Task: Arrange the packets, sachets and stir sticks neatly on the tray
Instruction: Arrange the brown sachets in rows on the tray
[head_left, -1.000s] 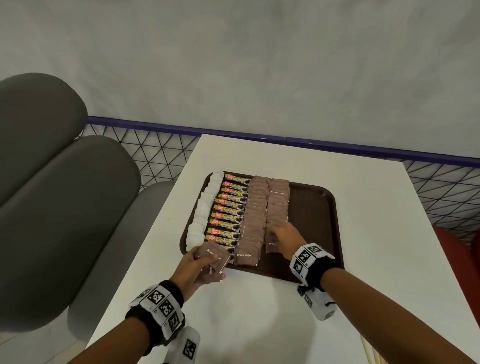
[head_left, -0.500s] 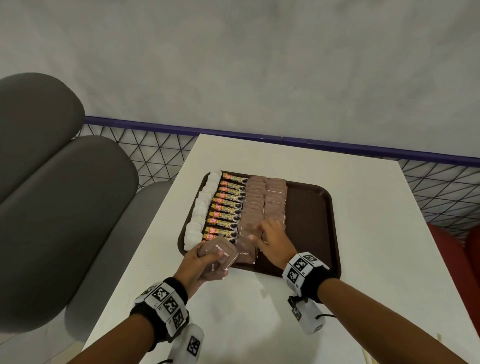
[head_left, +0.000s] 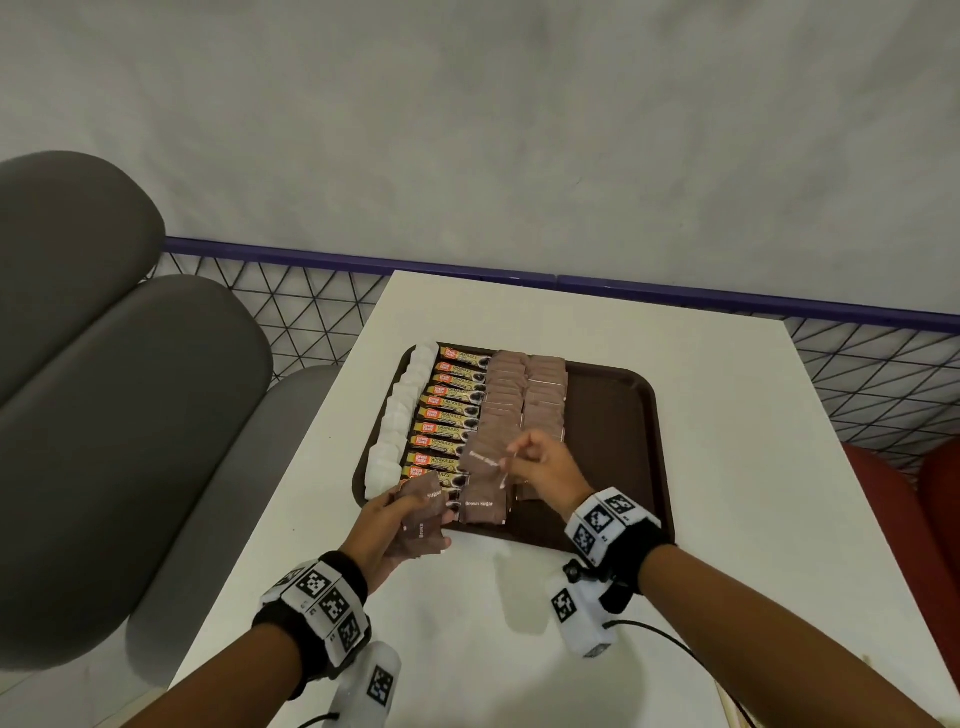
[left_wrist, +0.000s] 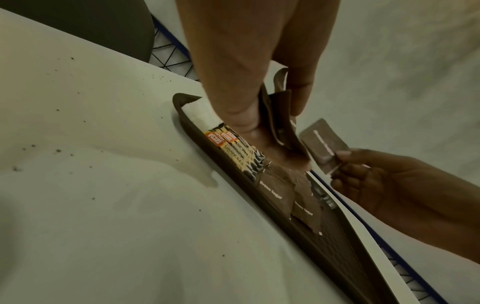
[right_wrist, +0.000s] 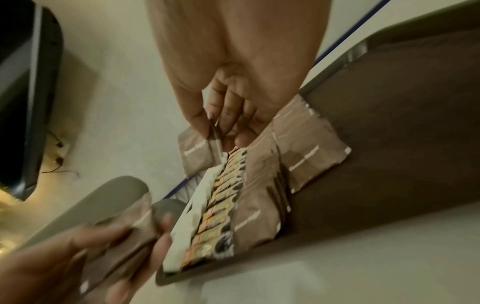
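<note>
A brown tray (head_left: 613, 415) lies on the white table (head_left: 727, 467). Along its left side run white sachets (head_left: 400, 415), then yellow-and-black coffee stick packets (head_left: 452, 410), then two rows of brown sugar sachets (head_left: 519, 395). My left hand (head_left: 395, 525) grips a small stack of brown sugar sachets (head_left: 423, 514) just off the tray's near left corner; the stack (left_wrist: 280, 123) shows fanned between thumb and fingers. My right hand (head_left: 540, 467) pinches a single brown sugar sachet (head_left: 485, 460) by its edge, lifted above the near end of the rows (left_wrist: 323, 144).
Grey padded seat backs (head_left: 104, 415) stand to the left of the table. A wire mesh fence with a blue rail (head_left: 675, 293) runs behind it, before a grey wall. A red seat (head_left: 909, 519) is at the right. The tray's right half (head_left: 608, 441) is bare.
My right hand left the near end of the right sachet row, moved left toward my left hand and now holds one brown sugar sachet raised. The left hand stayed at the tray's near corner.
</note>
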